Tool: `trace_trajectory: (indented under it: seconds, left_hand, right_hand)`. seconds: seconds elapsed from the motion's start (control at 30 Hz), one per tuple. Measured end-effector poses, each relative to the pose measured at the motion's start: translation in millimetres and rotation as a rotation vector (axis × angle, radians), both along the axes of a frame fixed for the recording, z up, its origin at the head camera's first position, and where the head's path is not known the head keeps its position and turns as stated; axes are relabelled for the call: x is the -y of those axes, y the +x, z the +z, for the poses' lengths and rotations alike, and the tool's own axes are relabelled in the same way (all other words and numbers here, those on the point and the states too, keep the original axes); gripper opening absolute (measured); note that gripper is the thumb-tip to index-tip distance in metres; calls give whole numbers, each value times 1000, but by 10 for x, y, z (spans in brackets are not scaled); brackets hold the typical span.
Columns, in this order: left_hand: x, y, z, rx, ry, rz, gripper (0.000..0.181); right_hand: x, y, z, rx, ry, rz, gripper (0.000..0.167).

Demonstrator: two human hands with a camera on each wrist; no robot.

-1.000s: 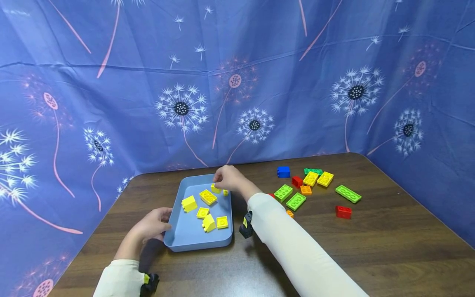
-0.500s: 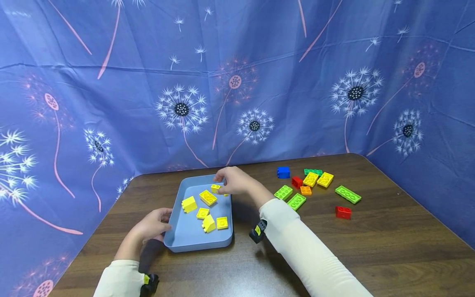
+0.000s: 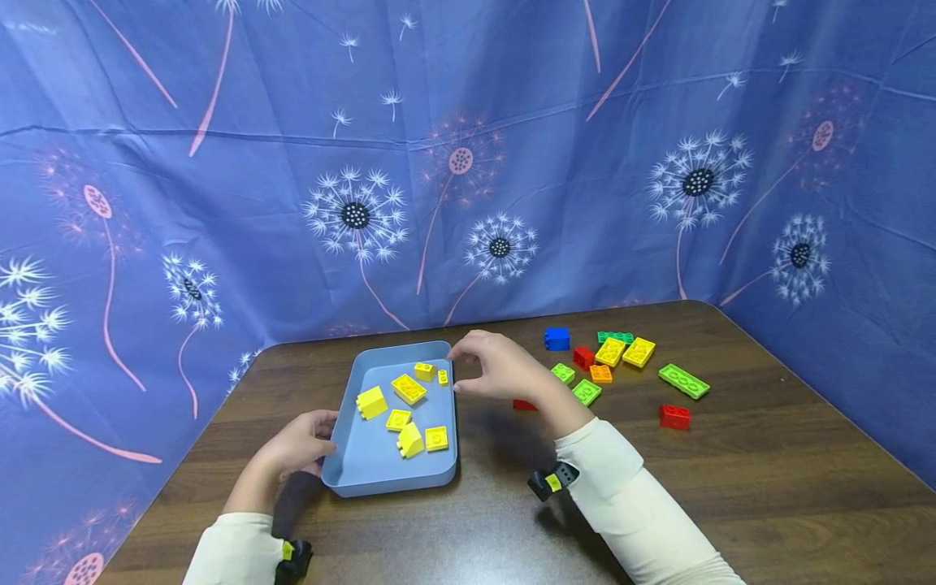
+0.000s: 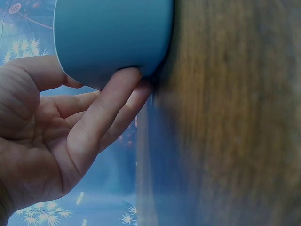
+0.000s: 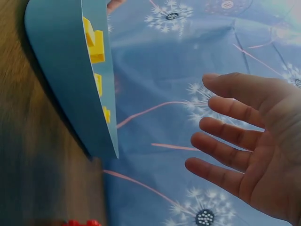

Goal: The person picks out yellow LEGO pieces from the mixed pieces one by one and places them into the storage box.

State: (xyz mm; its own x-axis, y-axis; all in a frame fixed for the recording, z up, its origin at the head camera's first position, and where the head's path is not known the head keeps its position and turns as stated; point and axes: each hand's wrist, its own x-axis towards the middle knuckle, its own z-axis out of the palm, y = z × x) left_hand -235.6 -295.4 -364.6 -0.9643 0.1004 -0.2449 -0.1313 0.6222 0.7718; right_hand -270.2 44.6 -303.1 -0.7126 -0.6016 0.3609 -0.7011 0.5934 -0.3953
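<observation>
A shallow blue-grey tray [image 3: 391,484] stands on the table, holding several yellow toy building bricks [image 3: 409,389]. My left hand [image 3: 296,445] grips the tray's left side; in the left wrist view the thumb hooks over the rim and fingers press the outer wall [image 4: 113,37]. Just beyond the tray's right rim hovers my right hand [image 3: 504,372]. In the right wrist view that hand [image 5: 254,146] has its fingers apart and nothing in them. A small yellow brick [image 3: 443,377] lies by the tray's right wall, near a sloped yellow brick [image 3: 425,371].
Loose bricks lie right of the tray on the wooden table [image 3: 731,471]: a blue brick [image 3: 557,339], two yellow bricks [image 3: 639,353], several green ones [image 3: 683,381], an orange brick [image 3: 601,374] and red ones [image 3: 674,417]. A patterned blue cloth [image 3: 570,162] hangs behind.
My right hand has drawn back from over the tray towards the right, uncovering the small yellow brick by the wall. The left hand and the tray have stayed in place.
</observation>
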Motion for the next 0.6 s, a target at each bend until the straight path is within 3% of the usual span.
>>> trace_trajectory:
  seconds: [0.43,0.6]
  left_hand:
    - [-11,-5,-8,5,3,-3,56]
    - [-6,-1,-6,-5,-2,-4,56]
  right_hand:
    - [-402,131,-4,-26,-16,-84,36]
    - [-535,111,-17,-21,-21,-123,37]
